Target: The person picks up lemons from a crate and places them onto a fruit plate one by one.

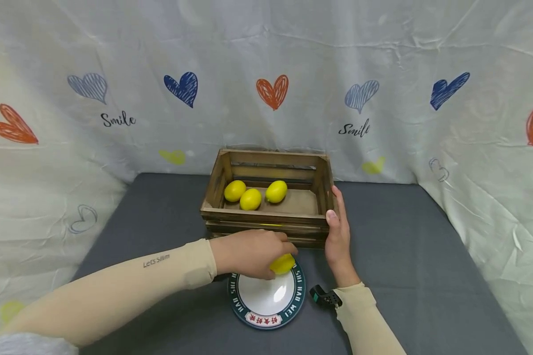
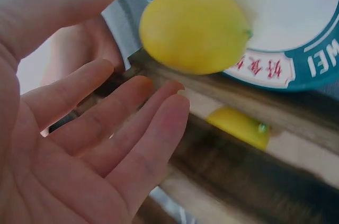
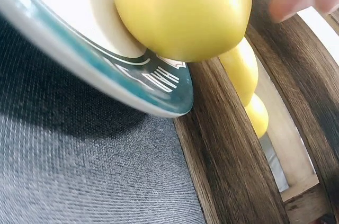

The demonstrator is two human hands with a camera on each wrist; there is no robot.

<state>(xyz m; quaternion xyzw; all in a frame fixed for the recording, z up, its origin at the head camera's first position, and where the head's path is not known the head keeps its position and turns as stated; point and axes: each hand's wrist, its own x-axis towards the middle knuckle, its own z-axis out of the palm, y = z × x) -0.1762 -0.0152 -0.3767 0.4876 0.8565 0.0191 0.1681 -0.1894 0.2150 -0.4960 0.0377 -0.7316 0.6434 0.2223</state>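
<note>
A yellow lemon [image 1: 282, 265] sits over the far part of a white plate [image 1: 264, 296] with a dark green, lettered rim. My left hand [image 1: 253, 254] reaches over it from the left. In the left wrist view, that hand's thumb and fingers are spread, with a gap between them and the lemon [image 2: 193, 30]. Behind the plate stands a slatted wooden crate [image 1: 266, 215] with three lemons inside, one of them a lemon [image 1: 277, 191] near the middle. My right hand [image 1: 339, 241] rests against the crate's front right corner, index finger extended along its side; its other fingers are mostly hidden.
A dark grey cloth [image 1: 395, 256] covers the table. Around it hangs a white curtain [image 1: 231, 44] printed with hearts, close behind the crate. A black band [image 1: 326, 297] sits at the right wrist, beside the plate.
</note>
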